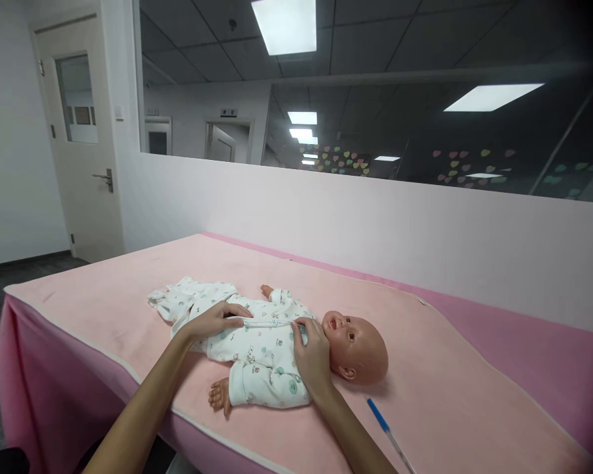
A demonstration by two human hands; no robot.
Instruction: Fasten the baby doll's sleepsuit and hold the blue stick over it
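Observation:
A baby doll [356,345] lies on its back on a pink blanket [449,368], head to the right. It wears a white printed romper [257,352]. My left hand [213,320] rests on the doll's belly, fingertips pinching the romper's front seam. My right hand [312,355] lies on the doll's chest near the collar, fingers curled into the fabric just left of the chin. The doll's bare hand [219,395] sticks out of the near sleeve.
A blue pen [381,421] lies on the blanket right of my right forearm. The pink-covered table [44,395] stands against a low white wall with a glass partition above. A white door [79,145] is at the far left.

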